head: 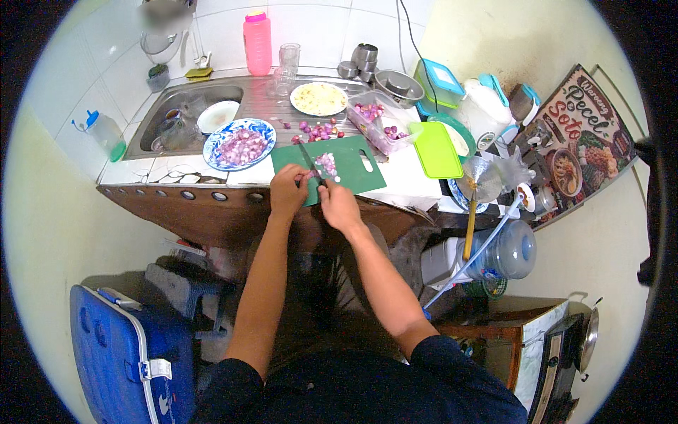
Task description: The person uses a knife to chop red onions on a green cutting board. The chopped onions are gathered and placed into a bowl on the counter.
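Note:
A green cutting board (352,161) lies at the counter's front edge. My right hand (339,205) grips a kitchen knife (306,158), its dark blade pointing away from me across the board. Just left of the blade, the fingers of my left hand (288,188) are closed on a pinkish shallot piece, mostly hidden by them. Pale chopped shallot (327,165) is piled right of the knife. Behind the board lie several whole peeled shallots (318,130). More chopped shallot (241,147) fills a blue-and-white plate (213,157) to the left.
A clear plastic box (365,127) with shallots and its lime-green lid (437,151) stand right of the board. A plate of pale slices (319,99) sits behind. At left is a steel sink (143,135) with dishes; a pink bottle (258,45) and glasses (288,58) stand by the wall.

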`<state>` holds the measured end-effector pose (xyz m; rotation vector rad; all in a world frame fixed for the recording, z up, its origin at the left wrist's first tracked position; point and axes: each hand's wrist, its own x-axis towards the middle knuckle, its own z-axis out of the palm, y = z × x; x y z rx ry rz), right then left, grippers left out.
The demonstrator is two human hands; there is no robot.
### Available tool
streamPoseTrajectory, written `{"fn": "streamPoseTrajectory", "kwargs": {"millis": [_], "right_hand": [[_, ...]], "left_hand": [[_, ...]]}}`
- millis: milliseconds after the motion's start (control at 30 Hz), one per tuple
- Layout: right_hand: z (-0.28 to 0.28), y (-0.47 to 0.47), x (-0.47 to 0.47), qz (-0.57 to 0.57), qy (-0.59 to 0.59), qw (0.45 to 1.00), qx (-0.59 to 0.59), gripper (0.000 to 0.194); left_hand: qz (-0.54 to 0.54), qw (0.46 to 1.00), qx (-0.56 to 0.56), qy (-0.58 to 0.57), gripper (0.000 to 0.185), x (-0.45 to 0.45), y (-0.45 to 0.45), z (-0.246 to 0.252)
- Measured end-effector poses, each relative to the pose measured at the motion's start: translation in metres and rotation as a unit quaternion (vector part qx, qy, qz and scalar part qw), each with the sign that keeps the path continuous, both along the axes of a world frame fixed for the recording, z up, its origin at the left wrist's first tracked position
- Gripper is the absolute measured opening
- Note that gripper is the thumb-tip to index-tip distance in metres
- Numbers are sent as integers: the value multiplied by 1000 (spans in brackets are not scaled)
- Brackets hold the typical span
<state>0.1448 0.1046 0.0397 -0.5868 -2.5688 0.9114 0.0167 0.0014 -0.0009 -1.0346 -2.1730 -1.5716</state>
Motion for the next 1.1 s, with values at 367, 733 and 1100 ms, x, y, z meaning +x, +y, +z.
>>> {"fn": "streamPoseTrajectory", "kwargs": {"millis": [367,733,1100], "right_hand": [[17,-8,18,-6,-76,997,3,28],[22,-12,25,7,-90,995,31,32],[26,-16,34,-3,-96,995,23,34]], "left_hand": [[4,1000,-13,21,7,-5,1,-2],[-7,999,-31,-2,10,-10,2,-6],[5,1000,-22,4,11,-9,2,-7]]}}
